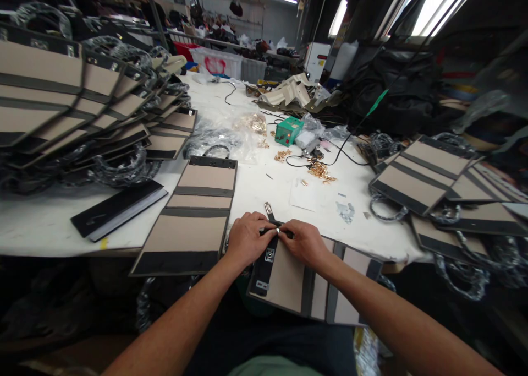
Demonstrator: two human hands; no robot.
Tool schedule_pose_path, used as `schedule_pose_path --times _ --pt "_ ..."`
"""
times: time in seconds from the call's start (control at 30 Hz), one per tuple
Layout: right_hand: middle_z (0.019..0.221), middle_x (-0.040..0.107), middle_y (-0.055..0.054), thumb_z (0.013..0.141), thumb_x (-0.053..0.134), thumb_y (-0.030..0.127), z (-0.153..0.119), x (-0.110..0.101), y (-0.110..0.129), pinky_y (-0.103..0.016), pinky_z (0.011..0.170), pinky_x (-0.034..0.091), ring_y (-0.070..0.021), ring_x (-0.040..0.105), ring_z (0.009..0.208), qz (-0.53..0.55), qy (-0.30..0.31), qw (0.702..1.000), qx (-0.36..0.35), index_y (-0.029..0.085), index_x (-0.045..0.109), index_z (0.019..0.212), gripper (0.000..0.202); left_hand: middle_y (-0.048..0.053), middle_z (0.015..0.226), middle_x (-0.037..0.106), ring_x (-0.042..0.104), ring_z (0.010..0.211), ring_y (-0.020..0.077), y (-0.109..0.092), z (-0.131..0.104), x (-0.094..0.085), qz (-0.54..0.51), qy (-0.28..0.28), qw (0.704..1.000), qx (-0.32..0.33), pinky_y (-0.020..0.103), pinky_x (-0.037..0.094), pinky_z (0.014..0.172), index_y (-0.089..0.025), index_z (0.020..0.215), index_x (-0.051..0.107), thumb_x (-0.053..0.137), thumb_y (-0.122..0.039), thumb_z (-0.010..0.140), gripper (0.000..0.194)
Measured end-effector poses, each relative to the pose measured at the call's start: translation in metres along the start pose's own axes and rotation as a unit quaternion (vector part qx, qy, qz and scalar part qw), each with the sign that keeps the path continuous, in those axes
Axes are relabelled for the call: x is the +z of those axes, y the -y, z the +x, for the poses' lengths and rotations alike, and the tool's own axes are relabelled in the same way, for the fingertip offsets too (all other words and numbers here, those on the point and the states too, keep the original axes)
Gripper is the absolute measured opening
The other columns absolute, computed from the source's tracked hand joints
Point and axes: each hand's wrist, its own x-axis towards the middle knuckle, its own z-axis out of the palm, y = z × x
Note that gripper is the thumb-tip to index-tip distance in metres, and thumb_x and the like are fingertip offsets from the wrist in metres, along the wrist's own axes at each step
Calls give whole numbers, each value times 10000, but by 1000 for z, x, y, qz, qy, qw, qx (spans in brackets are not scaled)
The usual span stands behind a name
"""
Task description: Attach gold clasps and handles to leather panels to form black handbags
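My left hand point(250, 235) and my right hand point(304, 241) meet at the black edge strip of a beige-and-black bag panel point(289, 274) that overhangs the table's front edge. Both are closed, fingertips pinching the strip around a small silver metal piece point(278, 230). Exactly how that piece sits is hidden by the fingers. Just beyond them a dark strap with a shiny metal end point(269, 211) sticks out. Lower on the strip are a square metal fitting point(269, 255) and another metal fitting point(262, 284).
A similar panel point(201, 207) lies to the left beside a black booklet point(119, 208). Stacked panels point(37, 90) rise at far left; more panels point(429, 172) are piled right. Gold-coloured hardware point(320, 171) and a green box point(289, 130) with cables lie further back on the white tabletop point(264, 186).
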Motion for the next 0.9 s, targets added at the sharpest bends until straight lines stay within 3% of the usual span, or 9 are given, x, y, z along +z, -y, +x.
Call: schedule_pose_path --times 0.37,0.53,0.67,0.77,0.83,0.9 --pt "945 747 -32 895 651 246 1 1 0 -291 775 453 -207 674 893 -26 8 1000 -4 255 747 943 108 -5 1029 738 597 1016 222 -5 -3 3 20 -23 1000 5 383 408 837 -290 904 762 654 -258 906 112" --pt "989 705 -28 869 675 230 -2 -1 3 -288 806 469 -191 658 902 -5 -19 1000 7 257 704 1033 169 -4 1038 722 593 1005 222 -4 -5 2 23 -23 999 11 384 403 825 -304 920 762 663 -281 908 102" --pt "941 710 -20 859 674 232 -1 0 1 -296 807 469 -194 661 889 -11 -7 1000 10 263 725 906 76 3 1021 711 589 1009 228 -6 -5 1 33 -22 999 12 388 408 825 -305 923 762 668 -284 903 99" --pt "903 738 -24 846 683 252 2 -6 0 -310 788 476 -205 669 858 18 4 1000 12 265 753 920 102 15 1028 699 587 1017 234 -8 -4 0 44 -18 999 7 387 416 817 -298 920 759 683 -286 891 83" --pt "837 740 -23 866 668 302 4 -15 4 -309 750 486 -194 665 780 86 -31 996 23 250 763 945 134 18 1023 692 587 1015 238 -9 -2 0 49 -11 999 3 386 422 811 -295 917 755 704 -300 878 64" --pt "728 702 -8 895 643 371 8 -27 12 -299 680 486 -171 632 667 167 -106 979 48 232 764 982 205 17 1013 689 588 1008 238 -11 0 0 53 -8 999 -1 386 426 811 -292 901 749 716 -307 870 48"
